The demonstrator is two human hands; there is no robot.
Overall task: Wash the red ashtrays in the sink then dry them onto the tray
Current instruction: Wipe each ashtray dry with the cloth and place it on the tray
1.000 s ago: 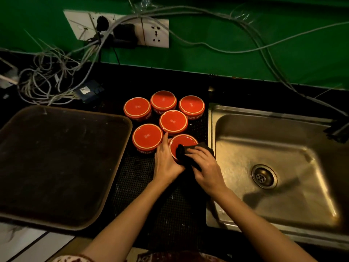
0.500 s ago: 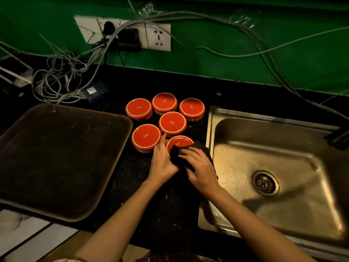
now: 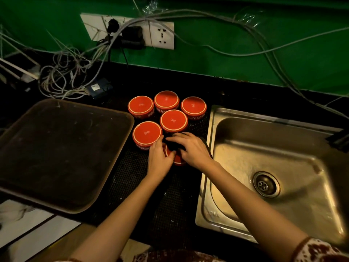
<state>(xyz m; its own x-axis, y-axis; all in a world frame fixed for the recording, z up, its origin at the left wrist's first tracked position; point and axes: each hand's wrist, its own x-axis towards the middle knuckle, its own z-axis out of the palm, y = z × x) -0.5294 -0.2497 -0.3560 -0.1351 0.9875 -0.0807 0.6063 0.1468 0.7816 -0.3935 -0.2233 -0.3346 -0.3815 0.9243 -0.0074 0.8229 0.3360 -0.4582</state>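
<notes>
Gripping the nearest red round ashtray (image 3: 177, 160) from its left side, the left hand (image 3: 160, 160) has its fingers curled round the wall, while the right hand (image 3: 193, 148) lies on top with fingers bent over a dark cloth (image 3: 172, 143) and holds it down on the ashtray. This ashtray sits on a black mesh mat (image 3: 132, 178) on the black desk (image 3: 236, 87), between the tray and the sink, and the hands and the cloth cover most of it. Five more red ashtrays (image 3: 173, 120) stand upside down on the mat just behind it, close together, three in a back row and two in front. The large brown rectangular tray (image 3: 56, 148) lies to the left, its corner near the ashtrays. The stainless steel sink (image 3: 283, 148) is to the right, just beside the right hand. Grey cables (image 3: 62, 80) trail from white wall sockets (image 3: 162, 35) on the green wall (image 3: 245, 35).
</notes>
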